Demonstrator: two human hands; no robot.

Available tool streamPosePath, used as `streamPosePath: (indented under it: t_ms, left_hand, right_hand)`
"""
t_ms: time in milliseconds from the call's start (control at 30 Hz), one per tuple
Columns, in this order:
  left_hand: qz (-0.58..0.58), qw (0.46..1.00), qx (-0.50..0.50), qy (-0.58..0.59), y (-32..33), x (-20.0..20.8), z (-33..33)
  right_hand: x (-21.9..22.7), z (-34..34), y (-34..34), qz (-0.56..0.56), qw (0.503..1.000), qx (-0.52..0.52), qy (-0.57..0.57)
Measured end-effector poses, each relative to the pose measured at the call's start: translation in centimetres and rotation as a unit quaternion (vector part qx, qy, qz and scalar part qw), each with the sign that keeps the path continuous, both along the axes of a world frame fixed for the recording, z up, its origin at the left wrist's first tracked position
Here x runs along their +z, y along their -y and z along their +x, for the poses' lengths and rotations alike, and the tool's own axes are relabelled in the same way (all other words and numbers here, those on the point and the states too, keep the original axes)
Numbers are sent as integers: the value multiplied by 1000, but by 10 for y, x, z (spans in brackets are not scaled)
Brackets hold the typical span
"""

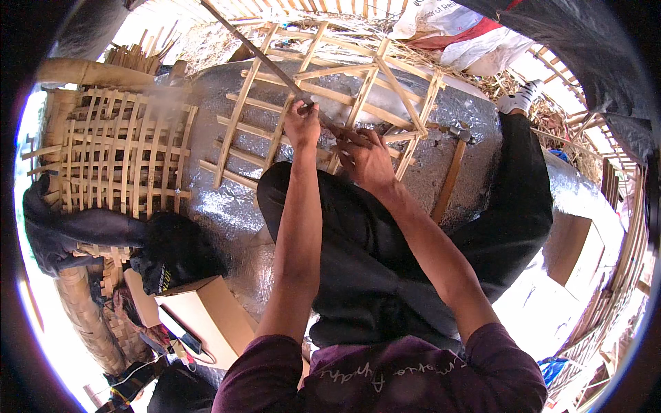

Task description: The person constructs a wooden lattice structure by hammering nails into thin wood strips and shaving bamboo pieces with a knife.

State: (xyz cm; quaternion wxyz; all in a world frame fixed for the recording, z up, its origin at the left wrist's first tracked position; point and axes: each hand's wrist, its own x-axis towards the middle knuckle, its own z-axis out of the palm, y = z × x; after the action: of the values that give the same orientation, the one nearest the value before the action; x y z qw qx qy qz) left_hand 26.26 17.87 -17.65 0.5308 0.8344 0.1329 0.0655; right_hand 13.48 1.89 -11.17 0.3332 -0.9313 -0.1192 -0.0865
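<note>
A long dark-brown stick [256, 54] slants from the upper left down to my hands. My left hand [303, 125] is closed round it with the thumb on top. Lower on the stick, near its end, my right hand [370, 160] has its fingers curled round it; they partly hide that end. Beneath both hands lies an open lattice frame of light wooden strips [310, 88], with a diagonal strip at its right side. A hammer [451, 177] with a wooden handle rests just right of the frame, its metal head pointing away from me.
Shiny silvery sheeting [227, 210] covers the floor under the frame. At left stands a woven bamboo panel [124, 155] with black cloth [103, 227] over it. A cardboard box [213, 313] with a phone [180, 330] is at lower left. White and red sacks [458, 34] lie at the back.
</note>
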Motion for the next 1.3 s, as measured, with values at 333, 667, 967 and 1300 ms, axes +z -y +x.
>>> streamPosePath:
  t_ms: [333, 667, 967, 1300]
  left_hand:
    - [-16, 998, 28, -50, 3, -7, 1]
    - [-145, 983, 61, -97, 12, 24, -11]
    - [-63, 995, 33, -74, 5, 23, -6]
    - [123, 992, 9, -17, -13, 9, -4]
  right_hand:
    - [-17, -16, 5, -16, 999, -41, -6]
    - [-12, -21, 3, -22, 998, -43, -27]
    - [-15, -20, 7, -48, 998, -4, -29]
    - [0, -19, -2, -23, 999, -3, -44]
